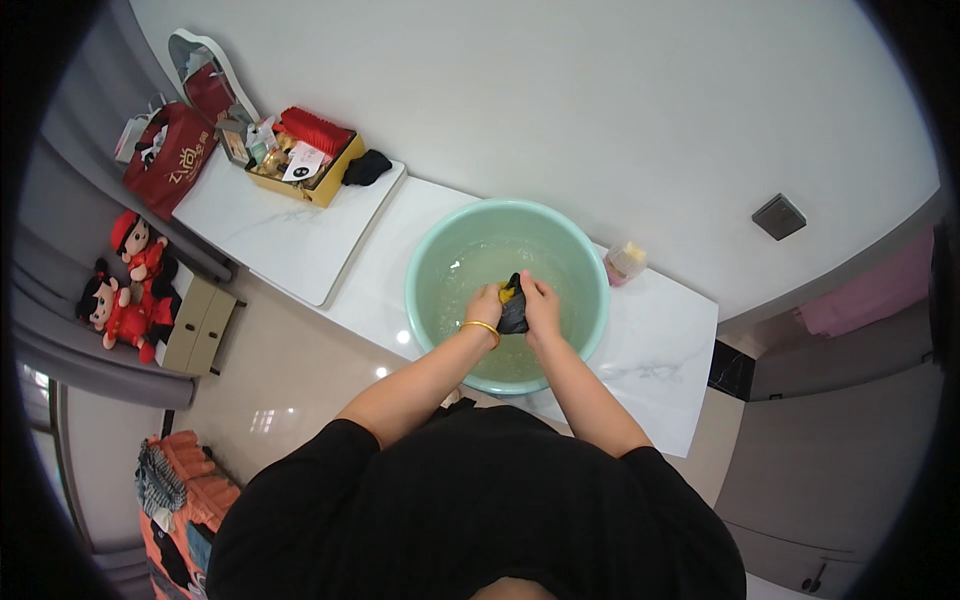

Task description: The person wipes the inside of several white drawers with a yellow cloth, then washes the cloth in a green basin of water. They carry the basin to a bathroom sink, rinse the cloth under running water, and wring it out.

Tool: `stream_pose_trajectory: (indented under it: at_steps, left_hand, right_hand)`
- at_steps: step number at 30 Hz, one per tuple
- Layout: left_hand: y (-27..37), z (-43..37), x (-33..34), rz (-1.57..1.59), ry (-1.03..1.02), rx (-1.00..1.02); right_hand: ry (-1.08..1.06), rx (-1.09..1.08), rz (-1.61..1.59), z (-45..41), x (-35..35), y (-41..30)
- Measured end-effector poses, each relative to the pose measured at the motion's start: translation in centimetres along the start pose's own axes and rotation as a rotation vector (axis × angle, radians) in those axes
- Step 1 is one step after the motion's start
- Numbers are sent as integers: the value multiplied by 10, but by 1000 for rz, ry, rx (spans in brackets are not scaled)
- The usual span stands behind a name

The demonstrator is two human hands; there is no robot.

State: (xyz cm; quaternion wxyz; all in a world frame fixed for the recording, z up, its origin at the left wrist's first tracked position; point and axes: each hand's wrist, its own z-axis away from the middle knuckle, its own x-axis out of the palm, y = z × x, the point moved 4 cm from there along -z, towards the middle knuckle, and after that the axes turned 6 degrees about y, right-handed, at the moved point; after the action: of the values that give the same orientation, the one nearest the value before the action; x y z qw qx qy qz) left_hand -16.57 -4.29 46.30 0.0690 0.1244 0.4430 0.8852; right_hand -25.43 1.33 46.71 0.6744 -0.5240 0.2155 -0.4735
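Observation:
A large pale green plastic basin [413,300] stands on the white marble-patterned table and holds cloudy water with some bubbles. Over the water, near the basin's middle, my left hand [484,306] grips one side of a wet dark cloth [514,315] with a yellow part. My right hand [541,306] grips the cloth's other side, its thumb pointing up. The cloth is bunched between both hands, and its lower edge hangs close to the water; whether it touches cannot be told. A gold bangle [481,327] circles my left wrist.
Right of the basin, a clear plastic container [625,262] stands against the wall. On the raised tabletop at left are a yellow box [330,190] of small items, a red brush [315,129], a black cloth [367,167], a red bag [172,161] and a mirror [214,75].

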Motion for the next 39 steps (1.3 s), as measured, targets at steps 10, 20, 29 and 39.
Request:
stream_pose_trajectory:
  at_steps: [10, 20, 29, 39]
  left_hand:
    - [16, -27, 3, -303, -186, 68]
    - [31, 10, 26, -148, -4, 238]
    - [37, 7, 24, -310, 100, 533]
    - [89, 39, 37, -433, -16, 882]
  right_hand:
    - [-177, 261, -197, -6, 5, -8]
    - [81, -456, 352, 8, 15, -34]
    - [61, -208, 39, 0, 17, -31]
    - [-48, -168, -189, 18, 27, -84]
